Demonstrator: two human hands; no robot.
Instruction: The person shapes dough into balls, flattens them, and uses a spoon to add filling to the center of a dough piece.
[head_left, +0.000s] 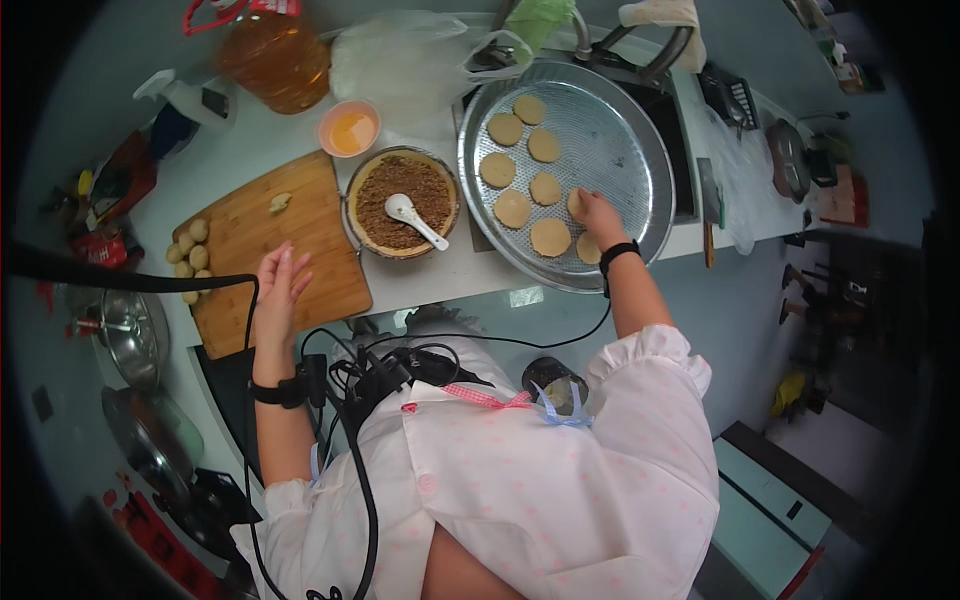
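Observation:
In the head view my right hand (598, 217) is over the right part of a large round metal tray (652, 172), its fingers on the edge of a flat dough round (575, 204). Several more dough rounds (550, 237) lie in the tray. My left hand (279, 289) hovers, fingers apart and empty, by a wooden cutting board (322, 247). A small piece of dough (280, 202) rests on the board, with several dough balls (199, 256) at its left edge. Between board and tray stands a bowl of brown crumbly filling (386, 180) with a white spoon (409, 214) in it.
Behind the filling bowl are a pink bowl of yellow-orange liquid (351, 133), a large oil jug (277, 60) and plastic bags (397, 67). The tray sits partly over a sink. A cleaver (707, 210) lies right of it. Black cables (487, 341) hang between my wrists.

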